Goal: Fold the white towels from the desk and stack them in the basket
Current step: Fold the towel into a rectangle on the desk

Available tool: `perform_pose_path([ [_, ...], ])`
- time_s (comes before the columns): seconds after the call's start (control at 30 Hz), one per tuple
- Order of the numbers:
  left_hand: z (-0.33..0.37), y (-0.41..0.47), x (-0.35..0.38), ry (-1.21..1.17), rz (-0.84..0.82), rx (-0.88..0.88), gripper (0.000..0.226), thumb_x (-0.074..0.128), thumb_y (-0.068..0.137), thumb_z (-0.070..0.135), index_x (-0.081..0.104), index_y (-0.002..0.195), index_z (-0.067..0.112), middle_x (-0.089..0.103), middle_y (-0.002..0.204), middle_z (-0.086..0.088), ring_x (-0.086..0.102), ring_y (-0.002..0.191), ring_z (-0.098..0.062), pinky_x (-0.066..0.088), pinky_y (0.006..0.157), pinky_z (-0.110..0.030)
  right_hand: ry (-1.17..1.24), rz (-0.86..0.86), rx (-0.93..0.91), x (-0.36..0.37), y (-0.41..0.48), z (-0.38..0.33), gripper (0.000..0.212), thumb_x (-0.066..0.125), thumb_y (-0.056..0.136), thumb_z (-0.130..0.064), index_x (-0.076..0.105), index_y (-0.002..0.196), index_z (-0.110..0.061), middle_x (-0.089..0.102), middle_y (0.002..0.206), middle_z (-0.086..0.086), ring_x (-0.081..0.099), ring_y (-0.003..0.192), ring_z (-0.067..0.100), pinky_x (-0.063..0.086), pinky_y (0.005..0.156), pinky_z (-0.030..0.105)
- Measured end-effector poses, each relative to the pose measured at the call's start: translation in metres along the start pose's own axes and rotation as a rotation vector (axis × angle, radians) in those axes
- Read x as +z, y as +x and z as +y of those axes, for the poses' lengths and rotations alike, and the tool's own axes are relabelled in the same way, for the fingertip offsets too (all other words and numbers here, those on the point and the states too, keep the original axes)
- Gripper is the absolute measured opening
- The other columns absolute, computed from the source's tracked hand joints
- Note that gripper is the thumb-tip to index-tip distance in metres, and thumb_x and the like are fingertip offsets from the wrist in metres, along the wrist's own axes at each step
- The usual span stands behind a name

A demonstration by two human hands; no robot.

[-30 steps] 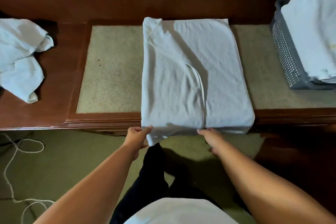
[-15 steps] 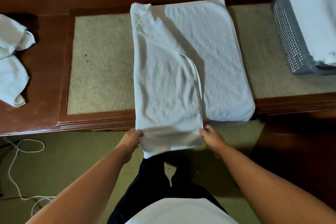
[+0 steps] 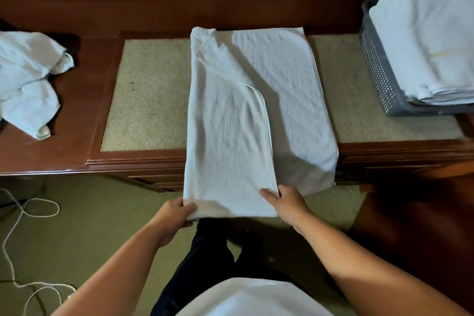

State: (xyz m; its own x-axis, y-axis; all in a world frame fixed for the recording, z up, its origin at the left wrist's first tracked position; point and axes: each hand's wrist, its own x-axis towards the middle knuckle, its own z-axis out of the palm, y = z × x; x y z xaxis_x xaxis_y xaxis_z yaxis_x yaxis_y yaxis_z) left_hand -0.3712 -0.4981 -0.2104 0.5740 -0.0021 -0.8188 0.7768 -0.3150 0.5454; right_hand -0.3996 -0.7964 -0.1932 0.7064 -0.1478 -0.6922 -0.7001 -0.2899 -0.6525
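Directly ahead of us a white towel [image 3: 230, 123] lies lengthwise across the table [image 3: 77, 123], partly folded. Its left half is doubled over the right half, and the rounded hem of that upper layer runs down the middle. The far end reaches the back of the table; the near end hangs past the front edge towards us.

Our hands hold that near end. Our left hand [image 3: 174, 215] pinches the left corner, thumb on top and fingers curled underneath. Our right hand [image 3: 287, 202] pinches the right corner of the upper layer, thumb lying flat on the cloth and fingers tucked below. The cloth between them is pulled fairly flat.

Under the towel sits a beige inlay [image 3: 148, 97] set into the dark wood. At the left end of the table lies a crumpled towel [image 3: 25, 79], well apart from the first. At the right end stands a grey perforated basket [image 3: 379, 69], with a stack [image 3: 431, 33] of folded white towels rising above its rim.

Below the table we see green carpet [image 3: 89, 238], a white cord [image 3: 15, 226] looping across it at the left, and our own dark trousers [image 3: 205, 264].
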Motion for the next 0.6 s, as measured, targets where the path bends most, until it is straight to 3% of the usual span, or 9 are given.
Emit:
perform_pose_path([
  [0.07, -0.002, -0.013, -0.004, -0.099, -0.012, 0.037, 0.010, 0.059, 0.099, 0.008, 0.064, 0.105, 0.002, 0.064, 0.089, -0.013, 0.061, 0.068, -0.021, 0.054, 0.069, -0.035, -0.042, -0.023, -0.036, -0.005, -0.006, -0.002, 0.041, 0.064, 0.095, -0.046, 0.067, 0.118, -0.011, 0.071, 0.113, -0.003, 0.067, 0.101, 0.017, 0.056, 0.087, 0.035],
  [0.13, -0.005, -0.024, -0.005, -0.218, -0.034, 0.053, 0.009, 0.060, 0.098, 0.006, 0.064, 0.103, 0.000, 0.059, 0.078, -0.011, 0.055, 0.058, -0.017, 0.049, 0.064, -0.033, -0.033, -0.044, -0.047, -0.007, -0.012, -0.004, 0.034, 0.060, 0.098, -0.043, 0.067, 0.110, -0.012, 0.070, 0.106, 0.002, 0.066, 0.081, 0.017, 0.057, 0.072, 0.034],
  [0.23, -0.013, -0.032, -0.006, -0.307, -0.050, 0.045, 0.006, 0.064, 0.095, 0.007, 0.064, 0.100, 0.003, 0.058, 0.073, -0.007, 0.052, 0.053, -0.014, 0.046, 0.062, -0.032, -0.063, -0.062, -0.054, -0.010, -0.021, -0.004, 0.027, 0.059, 0.099, -0.040, 0.066, 0.102, -0.015, 0.069, 0.105, 0.004, 0.057, 0.062, 0.013, 0.048, 0.055, 0.020],
  [0.33, -0.020, -0.026, -0.007, -0.285, -0.040, 0.010, 0.014, 0.067, 0.094, 0.009, 0.066, 0.106, 0.003, 0.060, 0.081, -0.009, 0.054, 0.056, -0.015, 0.047, 0.059, -0.031, -0.126, -0.051, -0.040, -0.007, -0.016, 0.009, 0.023, 0.059, 0.099, -0.039, 0.063, 0.094, -0.017, 0.065, 0.091, 0.002, 0.057, 0.056, 0.011, 0.046, 0.054, 0.021],
  [0.4, -0.026, -0.014, -0.004, -0.097, 0.063, -0.015, 0.021, 0.068, 0.094, 0.013, 0.068, 0.114, 0.005, 0.067, 0.089, -0.010, 0.060, 0.066, -0.018, 0.050, 0.063, -0.033, -0.197, -0.033, 0.013, 0.000, -0.008, 0.019, 0.018, 0.058, 0.100, -0.034, 0.061, 0.098, -0.016, 0.063, 0.090, 0.000, 0.062, 0.063, 0.013, 0.047, 0.062, 0.027],
  [0.43, -0.029, -0.008, -0.001, 0.050, 0.132, -0.022, 0.027, 0.067, 0.094, 0.014, 0.067, 0.121, 0.007, 0.069, 0.094, -0.011, 0.062, 0.071, -0.020, 0.050, 0.064, -0.032, -0.256, -0.018, 0.054, 0.004, -0.004, 0.024, 0.017, 0.059, 0.099, -0.031, 0.061, 0.107, -0.016, 0.063, 0.098, 0.001, 0.065, 0.075, 0.015, 0.047, 0.069, 0.028],
  [0.5, -0.032, 0.005, 0.003, 0.319, 0.213, -0.055, 0.047, 0.063, 0.096, 0.018, 0.053, 0.141, 0.007, 0.067, 0.112, -0.015, 0.064, 0.085, -0.025, 0.050, 0.068, -0.030, -0.411, 0.015, 0.126, 0.011, 0.002, 0.032, 0.040, 0.062, 0.097, -0.030, 0.051, 0.134, -0.019, 0.054, 0.129, 0.006, 0.061, 0.108, 0.022, 0.045, 0.084, 0.028],
  [0.6, -0.027, 0.017, 0.011, 0.539, 0.233, -0.057, 0.072, 0.061, 0.096, 0.031, 0.028, 0.156, 0.011, 0.040, 0.151, -0.020, 0.048, 0.131, -0.037, 0.045, 0.102, -0.041, -0.583, 0.073, 0.092, 0.018, 0.006, 0.029, 0.061, 0.060, 0.097, -0.034, 0.033, 0.151, -0.022, 0.033, 0.148, 0.009, 0.049, 0.128, 0.028, 0.045, 0.101, 0.033],
])
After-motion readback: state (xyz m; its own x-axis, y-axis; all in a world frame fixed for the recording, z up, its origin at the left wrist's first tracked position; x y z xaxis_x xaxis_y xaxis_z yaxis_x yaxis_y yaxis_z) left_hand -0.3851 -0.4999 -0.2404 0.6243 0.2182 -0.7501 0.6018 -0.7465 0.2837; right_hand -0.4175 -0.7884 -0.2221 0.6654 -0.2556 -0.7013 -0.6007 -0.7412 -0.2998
